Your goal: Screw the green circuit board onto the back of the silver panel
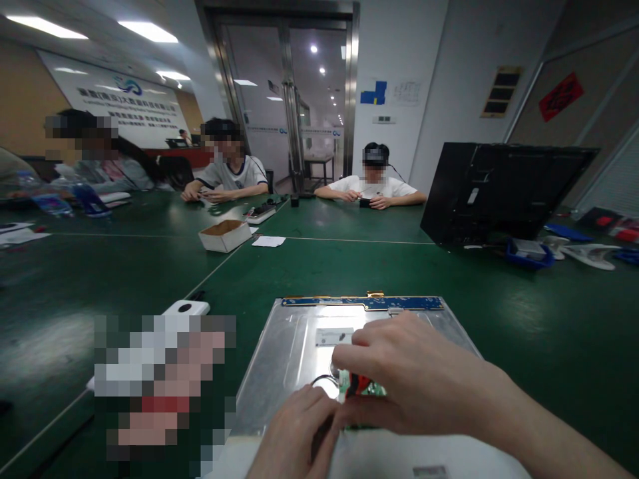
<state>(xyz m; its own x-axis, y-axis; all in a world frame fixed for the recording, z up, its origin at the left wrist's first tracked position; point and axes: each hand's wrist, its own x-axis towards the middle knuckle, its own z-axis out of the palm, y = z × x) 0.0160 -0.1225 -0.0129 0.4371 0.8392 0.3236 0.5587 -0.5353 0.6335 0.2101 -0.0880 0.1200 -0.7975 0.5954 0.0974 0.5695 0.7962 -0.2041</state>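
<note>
A silvery metal panel (274,359), like the back of a display screen, lies on the table right before me, with a blue circuit strip (404,303) along its far edge. My right hand (399,372) is over its middle, fingers curled round a red-and-black object (357,384) that looks like a tool handle; its working end is hidden. Close beside it, my left hand (299,432) has its fingers bent together at the near part of the panel, and what they pinch is hidden. Between the hands show part of a green circuit board (343,384) and a dark wire (324,378).
Left of the panel lies a white power strip (187,308), partly blurred out. Farther off are an open white box (225,236) and a paper slip (268,241). A black monitor (499,193) and a blue tray (529,253) stand at right. Several people sit across the green table (349,266).
</note>
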